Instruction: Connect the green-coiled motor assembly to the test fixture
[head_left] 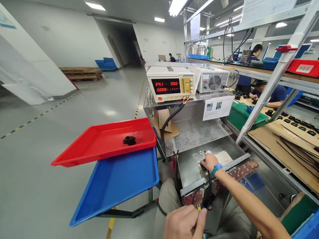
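My right hand [208, 161], a blue watch on its wrist, reaches into a steel tank of water [190, 164] and grips a small dark part with a white tip [206, 153] at the surface. My left hand [183, 223] is low at the frame's bottom, fingers pinched on a small yellow and blue connector [199, 207] at the end of black cables. A power supply [170, 83] on the shelf above shows 24.1 in red digits.
A red tray [99, 146] holding one black part [129, 140] rests over a blue tray [117, 181] at my left. A grey fan unit [211, 80] stands beside the power supply. Co-workers sit at benches far right. Cardboard sheets [286, 142] lie on the right bench.
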Available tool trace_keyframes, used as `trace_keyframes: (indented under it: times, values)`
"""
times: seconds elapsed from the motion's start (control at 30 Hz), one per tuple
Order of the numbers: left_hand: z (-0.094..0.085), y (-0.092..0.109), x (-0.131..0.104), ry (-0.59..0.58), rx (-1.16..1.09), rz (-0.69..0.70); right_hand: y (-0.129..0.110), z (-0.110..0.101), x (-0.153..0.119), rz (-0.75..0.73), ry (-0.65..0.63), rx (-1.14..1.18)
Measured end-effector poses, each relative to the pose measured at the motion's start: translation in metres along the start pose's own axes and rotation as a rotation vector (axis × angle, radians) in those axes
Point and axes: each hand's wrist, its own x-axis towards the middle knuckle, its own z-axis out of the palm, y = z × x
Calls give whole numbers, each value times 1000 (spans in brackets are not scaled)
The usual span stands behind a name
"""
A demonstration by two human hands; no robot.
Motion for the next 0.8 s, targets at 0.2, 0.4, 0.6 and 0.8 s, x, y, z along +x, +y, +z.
trace_keyframes:
  times: [0.2, 0.4, 0.6, 0.8]
  values:
    - [55, 12, 16, -116, 222, 522, -8, -6, -7, 22, -1, -3]
    - [120, 3, 5, 69, 7, 606, -19, -34, -42, -33, -15, 55]
    - [127, 7, 0, 85, -241, 730, -14, -38, -116, -218, -566, 913]
    - [64, -20, -7, 418, -325, -71, 1, -45, -164, -213, -456, 1178]
